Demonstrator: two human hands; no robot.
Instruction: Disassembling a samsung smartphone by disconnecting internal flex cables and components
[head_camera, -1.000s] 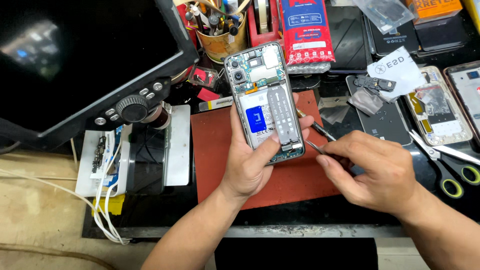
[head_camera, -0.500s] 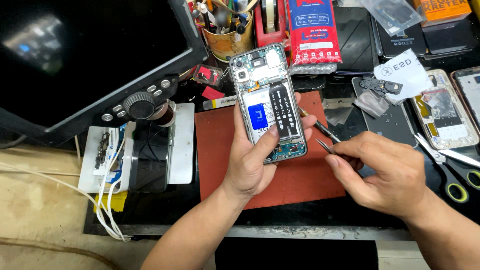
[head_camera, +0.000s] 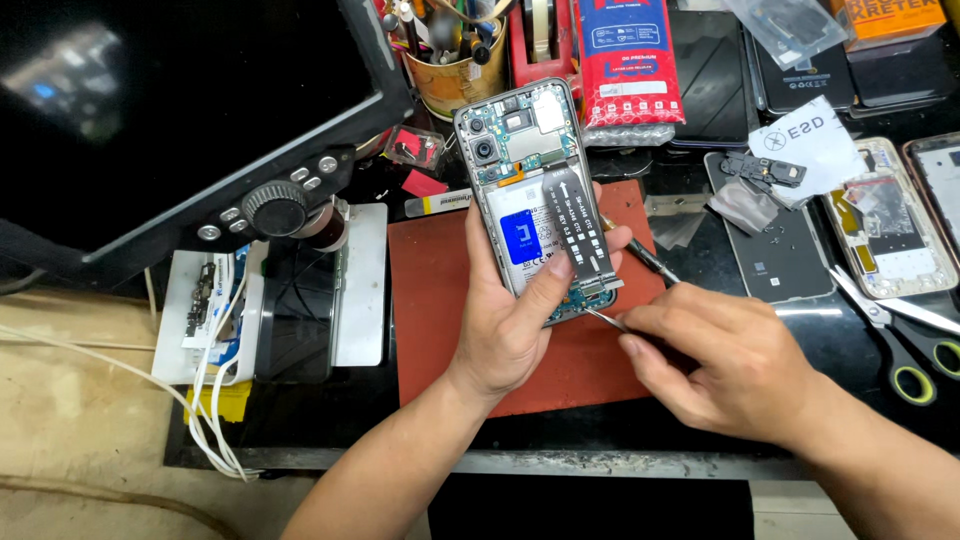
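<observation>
Here, the left hand grasps an opened grey smartphone with exposed battery upright above the red rubber work mat. The right hand pinches thin metal tweezers, tip touching the phone's lower right edge.

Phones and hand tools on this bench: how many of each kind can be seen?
Opened phones with the back off: 3, one in the left hand at, two at the right
Tweezers: 1, in the right hand
Scissors: 1
Total: 5
</observation>
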